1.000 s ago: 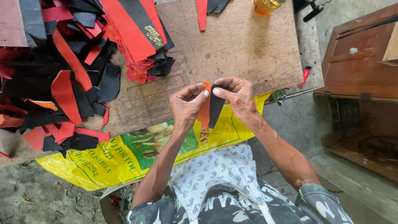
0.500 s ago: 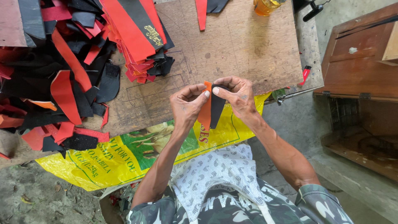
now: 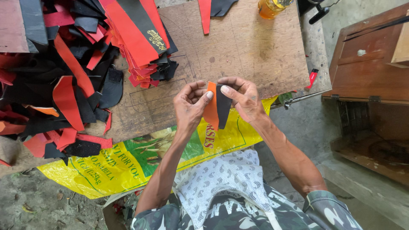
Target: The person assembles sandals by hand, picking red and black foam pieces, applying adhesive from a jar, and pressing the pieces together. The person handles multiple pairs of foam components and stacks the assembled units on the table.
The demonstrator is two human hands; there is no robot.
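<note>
We held two narrow pieces side by side above the near edge of the worn wooden bench — a tapered orange leather strip and a tapered black leather strip, their long edges touching. Our left hand was closed on the orange strip, thumb pressed against its upper part, while our right hand pinched the black strip between thumb and fingers. Both strips hung downward from the hands with their pointed ends lowest. Beyond the left hand and well to its outer side lay a heap of red and black leather offcuts. Under the hands a yellow printed plastic sack stuck out from beneath the bench — just past it, near the right hand, a small red lighter lay on the concrete.
</note>
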